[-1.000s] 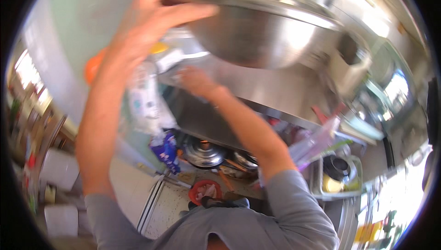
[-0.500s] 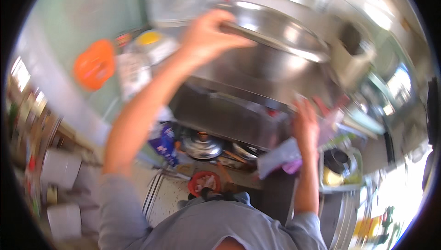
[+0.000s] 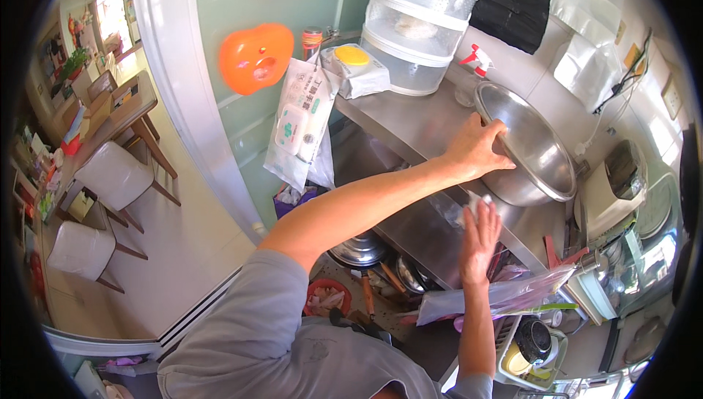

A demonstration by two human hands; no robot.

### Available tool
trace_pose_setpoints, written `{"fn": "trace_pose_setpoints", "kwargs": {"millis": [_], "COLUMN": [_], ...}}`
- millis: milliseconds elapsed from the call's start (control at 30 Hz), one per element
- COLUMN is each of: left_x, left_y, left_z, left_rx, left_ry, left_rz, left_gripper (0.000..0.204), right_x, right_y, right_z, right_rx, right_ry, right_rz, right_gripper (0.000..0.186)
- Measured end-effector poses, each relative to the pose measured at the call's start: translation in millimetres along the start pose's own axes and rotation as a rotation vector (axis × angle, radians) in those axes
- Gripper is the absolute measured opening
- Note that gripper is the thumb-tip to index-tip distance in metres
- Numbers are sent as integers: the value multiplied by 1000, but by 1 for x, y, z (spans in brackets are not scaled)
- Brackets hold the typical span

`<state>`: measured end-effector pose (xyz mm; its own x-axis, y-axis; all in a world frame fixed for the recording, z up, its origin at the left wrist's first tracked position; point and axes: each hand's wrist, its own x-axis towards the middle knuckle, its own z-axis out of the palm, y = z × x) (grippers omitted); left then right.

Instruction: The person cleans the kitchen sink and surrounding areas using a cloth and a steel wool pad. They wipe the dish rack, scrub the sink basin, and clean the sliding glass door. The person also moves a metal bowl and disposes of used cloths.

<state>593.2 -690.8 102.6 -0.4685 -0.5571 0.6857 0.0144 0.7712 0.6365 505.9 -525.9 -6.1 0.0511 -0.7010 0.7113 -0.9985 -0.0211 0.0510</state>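
A large stainless steel bowl (image 3: pixel 534 150) is over the right part of a steel counter (image 3: pixel 410 117), its rim tilted. My left hand (image 3: pixel 480 150) grips the bowl's near left rim, thumb and fingers pinching the edge. Just below the bowl, at the counter's front edge, my right hand (image 3: pixel 480 241) has its fingers stretched upward. Crumpled white tissue or cloth (image 3: pixel 471 205) sits at those fingertips, partly hidden by them. Whether the bowl's underside rests on the counter is hard to make out.
Behind stand stacked clear containers (image 3: pixel 414 29) and a spray bottle (image 3: pixel 474 69). Wipes packs (image 3: pixel 359 76) lie left, near an orange basin (image 3: pixel 256 58) on the glass door. Pans (image 3: pixel 359 249) sit below; a dish rack (image 3: pixel 538 355) stands lower right.
My view has turned left, so the counter sits farther right in the picture. My left hand still holds the bowl's rim, and the white wad stays at my right fingertips.
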Motion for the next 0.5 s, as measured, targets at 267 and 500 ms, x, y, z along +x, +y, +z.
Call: {"fn": "trace_pose_setpoints", "kwargs": {"millis": [267,500], "left_x": [-57,-158], "left_y": [7,21], "left_z": [-67,-179], "left_rx": [87,63], "left_ry": [-85,-67], "left_rz": [121,18], "left_gripper": [31,14], "right_x": [64,174], "right_y": [-31,-117], "right_z": [119,144], "right_rx": [694,7], "right_ry": [-172,-94], "right_rz": [-98,-626], "right_gripper": [44,36]}}
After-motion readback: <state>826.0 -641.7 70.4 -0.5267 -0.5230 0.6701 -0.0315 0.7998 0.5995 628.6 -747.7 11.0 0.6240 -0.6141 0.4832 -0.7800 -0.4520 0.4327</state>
